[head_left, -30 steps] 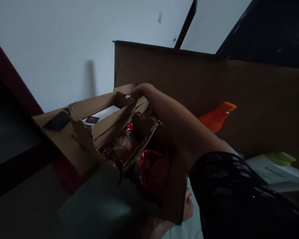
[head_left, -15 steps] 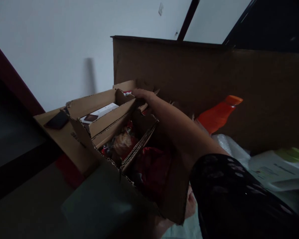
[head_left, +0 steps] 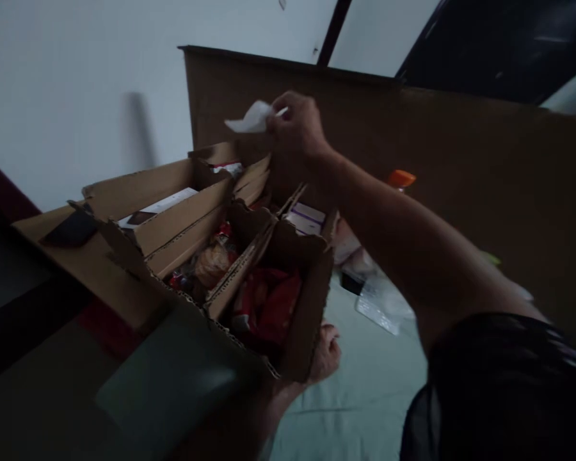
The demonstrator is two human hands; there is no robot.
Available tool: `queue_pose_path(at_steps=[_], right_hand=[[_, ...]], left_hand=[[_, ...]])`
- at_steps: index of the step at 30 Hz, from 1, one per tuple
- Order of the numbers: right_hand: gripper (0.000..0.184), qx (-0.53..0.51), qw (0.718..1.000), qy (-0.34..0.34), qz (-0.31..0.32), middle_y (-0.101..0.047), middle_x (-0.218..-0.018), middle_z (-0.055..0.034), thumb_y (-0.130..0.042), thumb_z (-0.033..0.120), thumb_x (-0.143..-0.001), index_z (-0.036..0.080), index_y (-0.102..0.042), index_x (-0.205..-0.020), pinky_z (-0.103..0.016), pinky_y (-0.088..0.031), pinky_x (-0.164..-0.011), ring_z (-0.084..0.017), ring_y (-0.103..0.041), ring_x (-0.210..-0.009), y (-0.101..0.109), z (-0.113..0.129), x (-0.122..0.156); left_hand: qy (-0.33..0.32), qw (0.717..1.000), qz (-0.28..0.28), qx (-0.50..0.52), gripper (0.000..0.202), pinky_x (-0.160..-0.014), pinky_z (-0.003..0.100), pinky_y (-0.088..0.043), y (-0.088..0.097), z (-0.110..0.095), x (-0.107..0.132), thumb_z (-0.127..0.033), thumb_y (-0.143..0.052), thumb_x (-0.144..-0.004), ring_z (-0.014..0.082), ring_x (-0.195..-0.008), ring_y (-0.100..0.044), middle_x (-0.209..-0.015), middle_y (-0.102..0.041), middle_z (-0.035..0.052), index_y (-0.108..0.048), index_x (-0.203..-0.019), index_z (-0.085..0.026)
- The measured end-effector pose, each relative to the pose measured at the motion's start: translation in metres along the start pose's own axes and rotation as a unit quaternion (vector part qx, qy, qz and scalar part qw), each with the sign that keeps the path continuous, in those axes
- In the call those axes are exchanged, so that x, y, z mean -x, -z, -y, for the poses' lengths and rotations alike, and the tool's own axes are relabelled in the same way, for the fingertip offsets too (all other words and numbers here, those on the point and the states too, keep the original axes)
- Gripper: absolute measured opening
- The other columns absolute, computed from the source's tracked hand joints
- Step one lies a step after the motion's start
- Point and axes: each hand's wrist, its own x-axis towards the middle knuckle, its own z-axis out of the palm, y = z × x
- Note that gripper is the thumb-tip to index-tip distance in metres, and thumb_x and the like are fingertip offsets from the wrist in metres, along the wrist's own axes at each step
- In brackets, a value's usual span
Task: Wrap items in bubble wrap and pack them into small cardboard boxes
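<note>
My right hand (head_left: 300, 121) is raised above the far end of a divided cardboard box (head_left: 182, 237), its fingers pinching a thin, curled piece of white paper (head_left: 254, 118). At the box's lower right side, my left hand (head_left: 325, 352) shows with curled fingers; it seems to bear the box from below, and its palm is hidden. Inside the compartments lie a white printed carton (head_left: 160, 206), a clear packet with tan food (head_left: 214, 264), red packets (head_left: 269, 301), white boxes with a purple stripe (head_left: 306, 218) and a red-and-silver packet (head_left: 228, 168).
Behind the box stands a large brown panel (head_left: 413, 141) against a pale wall (head_left: 67, 77). An orange-capped bottle (head_left: 402, 179) and clear plastic packaging (head_left: 381, 304) lie right, on a pale green cloth (head_left: 360, 384). A dark flat object (head_left: 72, 227) rests on the left flap.
My right hand has come up out of the far compartments with the white paper. The view has shifted, so the box appears farther left and higher, and more green cloth shows.
</note>
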Motion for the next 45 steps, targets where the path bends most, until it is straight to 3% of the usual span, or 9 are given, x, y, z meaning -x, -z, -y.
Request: queue_pose_path(at_steps=[7, 10, 14, 22, 26, 29, 36, 40, 45], right_hand=[[0.019, -0.101, 0.970, -0.167, -0.144, -0.071, -0.090, -0.0025, -0.066, 0.042, -0.079, 0.032, -0.056, -0.092, -0.037, -0.059, -0.074, -0.022, -0.072, -0.082, 0.145, -0.083, 0.268], [0.023, -0.103, 0.949, -0.260, -0.146, -0.068, -0.078, -0.0039, -0.065, 0.042, -0.074, 0.029, -0.056, -0.090, -0.041, -0.059, -0.069, -0.025, -0.071, -0.069, 0.152, -0.125, 0.383], [0.024, -0.058, 0.941, -0.332, -0.040, -0.072, -0.087, -0.0032, -0.058, 0.028, -0.076, 0.024, -0.062, -0.099, -0.033, -0.058, -0.065, -0.019, -0.071, -0.065, 0.140, -0.157, 0.469], [0.028, 0.023, 0.935, -0.353, 0.031, -0.074, -0.105, -0.0086, -0.056, 0.020, -0.084, 0.022, -0.072, -0.107, -0.034, -0.054, -0.077, -0.020, -0.071, -0.075, 0.159, -0.173, 0.513], [0.044, 0.014, 0.962, -0.265, 0.059, -0.063, -0.135, -0.0146, -0.068, 0.041, -0.083, 0.021, -0.068, -0.122, -0.040, -0.051, -0.091, -0.028, -0.069, -0.102, 0.139, -0.155, 0.502], [0.054, -0.024, 0.961, -0.270, 0.053, -0.055, -0.146, -0.0168, -0.078, 0.029, -0.070, 0.021, -0.067, -0.122, -0.044, -0.044, -0.102, -0.036, -0.059, -0.122, 0.122, -0.155, 0.491], [0.031, -0.175, 0.920, -0.346, -0.057, -0.067, -0.082, -0.0023, -0.051, 0.015, -0.074, 0.021, -0.064, -0.102, -0.031, -0.049, -0.075, -0.019, -0.060, -0.073, 0.136, -0.176, 0.515], [0.016, -0.304, 0.879, -0.352, -0.110, -0.059, -0.072, 0.0018, -0.051, 0.031, -0.079, 0.021, -0.059, -0.089, -0.027, -0.047, -0.065, -0.016, -0.056, -0.067, 0.139, -0.145, 0.539], [0.042, -0.455, 0.780, -0.407, -0.137, -0.063, -0.074, -0.0007, -0.049, 0.062, -0.085, 0.021, -0.056, -0.086, -0.028, -0.051, -0.060, -0.017, -0.059, -0.066, 0.123, -0.115, 0.555]], left_hand=[[-0.001, 1.000, -0.002, 0.000, 0.021, -0.092, 0.042, -0.053, 0.008, -0.003, -0.003, -0.005, -0.058, -0.075, 0.0251, -0.095, -0.065, -0.090, -0.074, 0.0088, -0.072, -0.085, -0.018], [-0.003, 1.000, -0.001, -0.007, 0.023, -0.091, 0.040, -0.052, 0.012, -0.004, -0.001, -0.004, -0.057, -0.073, 0.0237, -0.093, -0.065, -0.090, -0.074, 0.0070, -0.072, -0.083, -0.020], [0.008, 0.999, 0.008, -0.032, 0.023, -0.094, 0.038, -0.051, 0.020, -0.007, 0.001, -0.008, -0.054, -0.078, 0.0226, -0.096, -0.065, -0.091, -0.074, 0.0056, -0.072, -0.082, -0.022], [0.068, 0.993, 0.033, -0.091, 0.020, -0.099, 0.038, -0.049, 0.024, -0.037, 0.000, -0.009, -0.056, -0.073, 0.0232, -0.097, -0.064, -0.090, -0.073, 0.0049, -0.070, -0.075, -0.022], [0.117, 0.990, 0.025, -0.081, 0.021, -0.100, 0.038, -0.049, -0.005, -0.064, -0.014, -0.009, -0.058, -0.073, 0.0228, -0.099, -0.065, -0.098, -0.072, 0.0059, -0.072, -0.084, -0.021], [0.153, 0.987, 0.021, -0.042, 0.024, -0.100, 0.035, -0.049, -0.034, -0.085, -0.026, -0.009, -0.061, -0.073, 0.0209, -0.101, -0.066, -0.103, -0.072, 0.0065, -0.071, -0.093, -0.019], [0.276, 0.949, 0.003, 0.150, 0.061, -0.079, 0.031, -0.056, -0.059, -0.120, -0.013, -0.029, -0.071, -0.082, 0.0183, -0.087, -0.069, -0.107, -0.069, 0.0089, -0.046, -0.136, -0.016], [0.356, 0.889, 0.010, 0.286, 0.070, -0.063, 0.028, -0.056, -0.062, -0.134, 0.020, -0.040, -0.070, -0.085, 0.0157, -0.073, -0.069, -0.093, -0.067, 0.0036, -0.032, -0.139, -0.019], [0.405, 0.834, -0.007, 0.375, 0.066, -0.050, 0.020, -0.046, -0.058, -0.143, 0.058, -0.034, -0.076, -0.075, 0.0105, -0.059, -0.061, -0.081, -0.062, -0.0035, -0.038, -0.128, -0.022]])
